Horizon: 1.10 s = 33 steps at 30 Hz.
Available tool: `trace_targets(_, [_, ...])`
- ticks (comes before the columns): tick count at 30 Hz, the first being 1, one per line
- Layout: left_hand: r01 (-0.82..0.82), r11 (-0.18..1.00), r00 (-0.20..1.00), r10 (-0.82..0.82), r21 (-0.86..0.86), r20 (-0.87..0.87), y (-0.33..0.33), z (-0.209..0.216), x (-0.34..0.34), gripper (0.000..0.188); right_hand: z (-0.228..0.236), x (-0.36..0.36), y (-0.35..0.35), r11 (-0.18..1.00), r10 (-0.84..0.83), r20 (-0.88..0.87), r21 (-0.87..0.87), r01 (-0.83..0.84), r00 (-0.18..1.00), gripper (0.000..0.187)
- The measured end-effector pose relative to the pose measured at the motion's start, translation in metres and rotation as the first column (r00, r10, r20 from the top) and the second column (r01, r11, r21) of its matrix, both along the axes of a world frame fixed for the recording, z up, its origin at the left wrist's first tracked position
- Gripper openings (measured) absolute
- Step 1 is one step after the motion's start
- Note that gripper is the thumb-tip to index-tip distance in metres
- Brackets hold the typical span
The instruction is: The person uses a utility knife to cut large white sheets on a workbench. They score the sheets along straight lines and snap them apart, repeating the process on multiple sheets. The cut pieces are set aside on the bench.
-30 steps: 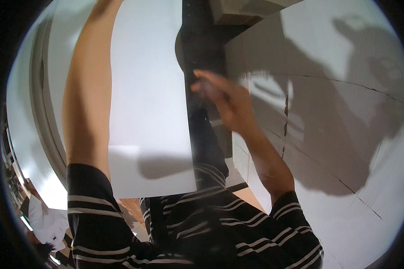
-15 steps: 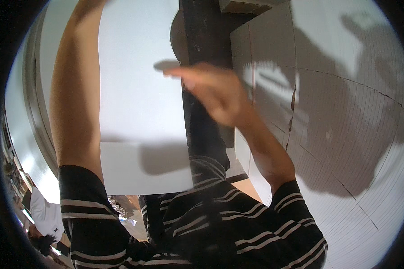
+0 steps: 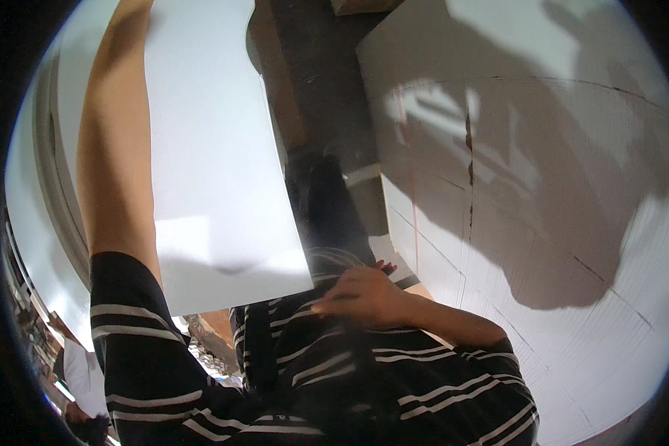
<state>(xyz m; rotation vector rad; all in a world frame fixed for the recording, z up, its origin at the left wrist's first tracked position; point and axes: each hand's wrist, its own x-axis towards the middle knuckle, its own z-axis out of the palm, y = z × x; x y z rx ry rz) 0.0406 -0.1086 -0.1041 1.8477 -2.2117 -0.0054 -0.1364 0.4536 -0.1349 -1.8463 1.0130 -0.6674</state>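
Observation:
My left forearm [image 3: 115, 149] reaches straight up along the left edge of a large white flat sheet [image 3: 215, 163]; the hand itself is past the top rim and hidden. My right hand [image 3: 364, 297] rests low against my black and white striped shirt [image 3: 334, 372], fingers curled inward. A small reddish tip [image 3: 385, 264] shows at its fingertips, and I cannot tell whether the hand holds anything. The sheet's lower edge hangs just left of and above this hand.
A white ribbed wall of joined panels [image 3: 557, 186] with dark seams fills the right side, with shadows across it. A dark upright post [image 3: 320, 111] stands between the sheet and the wall. Small clutter [image 3: 30, 334] lies at the lower left rim.
My right hand has dropped from the sheet's right edge by the dark post down to my chest. The left arm stays raised, and the sheet now sits a little further right.

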Motion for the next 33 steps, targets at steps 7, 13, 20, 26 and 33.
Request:
trace_targets(7, [0.026,0.999,0.999,-0.027,0.029,0.028,0.017,0.011,-0.004,0.073,0.016,-0.015,-0.024,0.763,-0.491,-0.01,0.477,0.436,0.871,0.031])
trace_targets(13, [0.252,0.932,0.941,-0.172,-0.262,0.293,0.064,-0.005,-0.01,0.079,0.023,0.04,-0.066,0.679,-0.664,0.19,0.559,0.476,0.723,0.026])
trace_targets(20, [0.32,0.947,0.923,-0.313,0.003,0.225,0.214,0.004,0.002,0.075,0.02,0.062,-0.101,0.621,-0.765,0.132,0.411,0.667,0.631,0.027])
trace_targets(26, [0.4,0.906,0.911,-0.409,0.137,0.049,0.331,0.028,0.03,0.075,0.011,0.043,-0.154,0.626,-0.77,0.297,0.525,0.577,0.565,0.025])
trace_targets(33, [0.507,0.855,0.855,-0.482,0.112,-0.19,0.456,0.037,0.066,0.075,0.004,0.029,-0.214,0.648,-0.761,0.347,0.449,0.615,0.548,0.026])
